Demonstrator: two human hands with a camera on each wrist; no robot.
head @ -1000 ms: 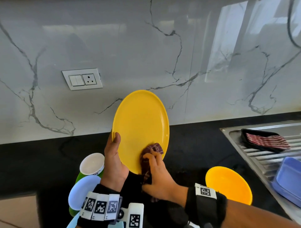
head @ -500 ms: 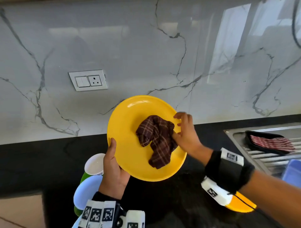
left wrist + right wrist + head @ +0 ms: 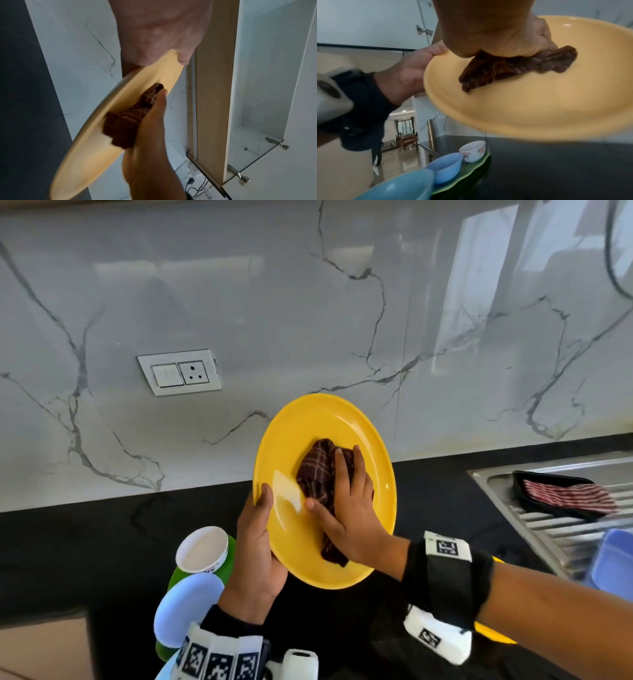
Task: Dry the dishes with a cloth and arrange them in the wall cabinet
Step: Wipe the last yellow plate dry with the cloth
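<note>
A yellow plate [image 3: 308,433] is held tilted above the black counter. My left hand [image 3: 262,511] grips its left rim, thumb on the face and fingers behind. A dark red checked cloth [image 3: 313,474] lies bunched on the plate's face. My right hand [image 3: 346,501] presses it flat with straight fingers and the thumb spread out to the left. The left wrist view shows the plate [image 3: 96,148] edge-on with the cloth [image 3: 123,124] under the right hand [image 3: 150,128]. The right wrist view shows the cloth [image 3: 522,65] trailing from under the palm across the plate [image 3: 530,108].
Below left, a white cup [image 3: 202,549] and a blue bowl [image 3: 186,607] sit on a green plate [image 3: 178,573]. A second yellow plate [image 3: 496,635] lies under my right forearm. A steel drainboard [image 3: 548,529] at right holds a black tray [image 3: 527,501]. An open wall cabinet [image 3: 257,81] hangs overhead.
The right hand went from the plate's lower edge to its right rim, then onto the cloth, pressing it at the plate's middle. The left hand keeps its hold.
</note>
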